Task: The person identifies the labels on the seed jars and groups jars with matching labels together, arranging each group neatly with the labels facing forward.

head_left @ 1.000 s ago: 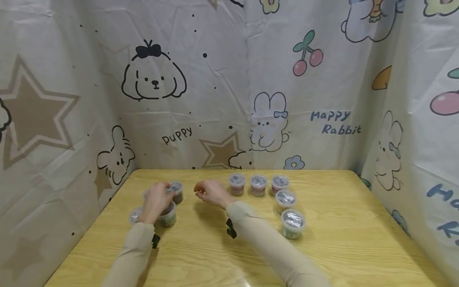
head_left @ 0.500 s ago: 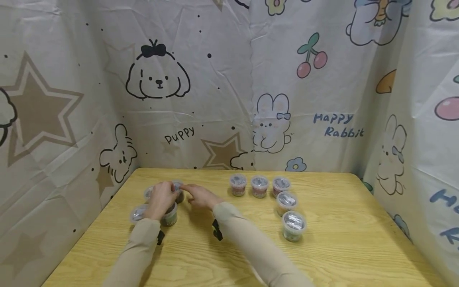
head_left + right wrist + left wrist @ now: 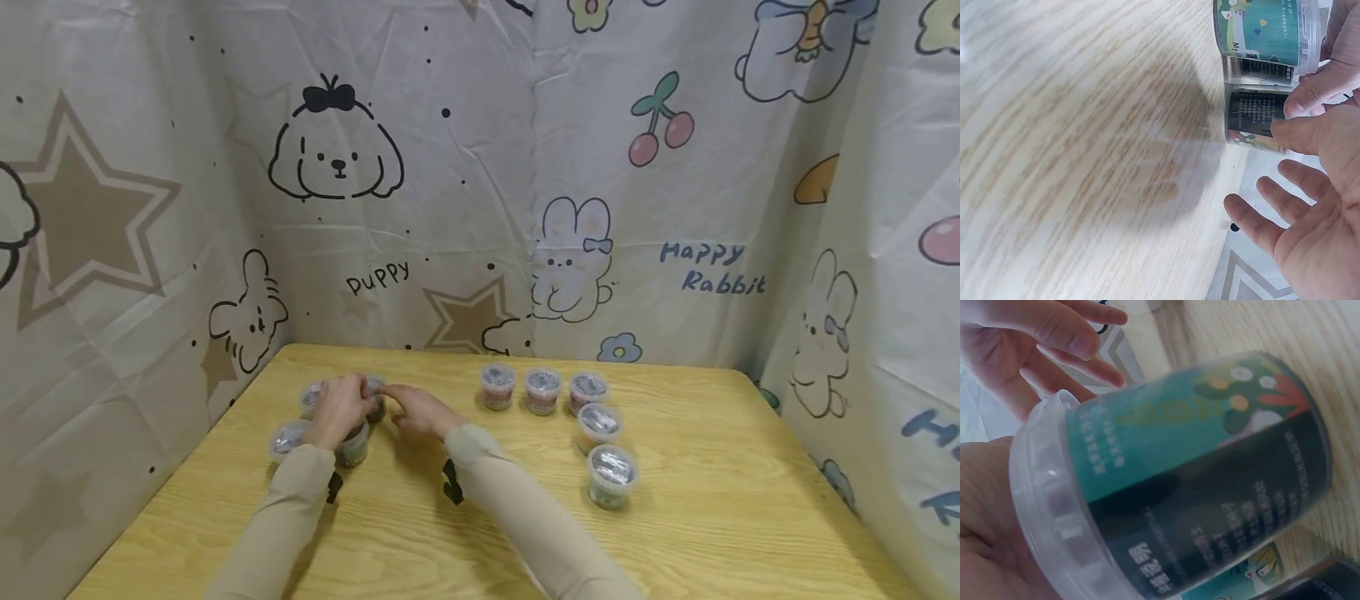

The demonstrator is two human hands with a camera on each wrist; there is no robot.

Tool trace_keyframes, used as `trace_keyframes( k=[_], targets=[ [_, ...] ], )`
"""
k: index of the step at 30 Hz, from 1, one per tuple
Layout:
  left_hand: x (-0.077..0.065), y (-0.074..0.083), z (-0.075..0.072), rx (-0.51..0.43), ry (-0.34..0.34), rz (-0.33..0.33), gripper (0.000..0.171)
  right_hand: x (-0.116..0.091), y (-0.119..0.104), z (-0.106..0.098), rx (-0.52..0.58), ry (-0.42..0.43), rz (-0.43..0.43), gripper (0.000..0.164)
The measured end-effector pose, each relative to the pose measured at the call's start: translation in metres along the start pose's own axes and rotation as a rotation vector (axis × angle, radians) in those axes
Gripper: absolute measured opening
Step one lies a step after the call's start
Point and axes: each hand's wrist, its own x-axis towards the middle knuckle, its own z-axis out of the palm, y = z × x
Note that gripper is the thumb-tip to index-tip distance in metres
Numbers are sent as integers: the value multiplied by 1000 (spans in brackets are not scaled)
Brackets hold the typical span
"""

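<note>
My left hand [image 3: 339, 412] reaches over a group of small lidded plastic tubs at the table's left. Its thumb and fingers pinch the lid edge of a dark-labelled tub [image 3: 1250, 115] at the back of that group. From the right, my right hand [image 3: 422, 414] touches the same tub with an outstretched finger, and its other fingers are spread loose in the right wrist view. Below the left palm stands a tub with a teal and black label [image 3: 1166, 444], large in the left wrist view. Two more tubs, one in front [image 3: 288, 439] and one behind [image 3: 311, 398], are partly hidden by my left hand.
On the right, tubs form a bent row: three reddish ones, including the middle tub [image 3: 542, 392], along the back, then an orange tub [image 3: 598, 425] and a green tub [image 3: 611, 479] nearer me. A printed curtain [image 3: 465, 192] closes off the wooden table [image 3: 480, 533] behind and at both sides.
My right hand has moved left until its finger reached the dark-labelled tub. My left hand stays at that tub with only a small shift. The right-hand row of tubs keeps its places.
</note>
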Motion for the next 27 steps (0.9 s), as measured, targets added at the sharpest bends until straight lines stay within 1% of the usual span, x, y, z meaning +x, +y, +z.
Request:
trace_keyframes(
  k=[4,8,11,13,16,20,22,24,27],
  targets=[
    [4,0,-1,24,7,28,27,-1,1,-2,6,40,-15,58],
    [5,2,2,33,-2,46,28,-4,4,1,1,58,12,57],
    [5,3,3,36,34,47,29,-5,5,1,28,103,27,55],
    [5,3,2,25,66,52,28,-5,5,1,56,151,31,53],
    [6,6,2,-11,86,51,24,-7,7,-1,92,234,38,45],
    [7,15,2,-113,73,55,20,-12,14,-4,147,347,27,32],
    [6,20,1,-158,71,70,21,-15,19,-6,178,393,16,26],
    [6,24,1,-180,83,89,22,-18,23,-9,211,428,-3,23],
    [5,28,0,-193,94,100,23,-23,27,-13,251,453,-25,21]
  ],
)
